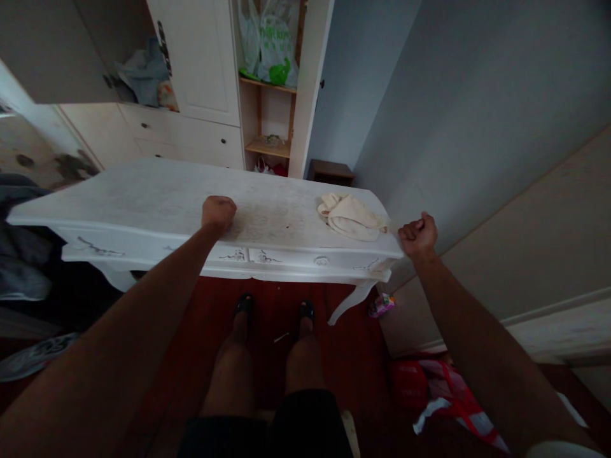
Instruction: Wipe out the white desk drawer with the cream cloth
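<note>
a long white wooden table (143,194) is bearing a crumpled cream cloth (354,217) and, perhaps as support, the balled left hand (219,213); the curled right hand (420,234) is flanking the table's end.

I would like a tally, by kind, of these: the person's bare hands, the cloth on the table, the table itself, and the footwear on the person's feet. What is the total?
Bare hands: 2, the left hand and the right hand
Crumpled cream cloth: 1
White table with carved front: 1
Dark open footwear: 2
Total: 6
</note>
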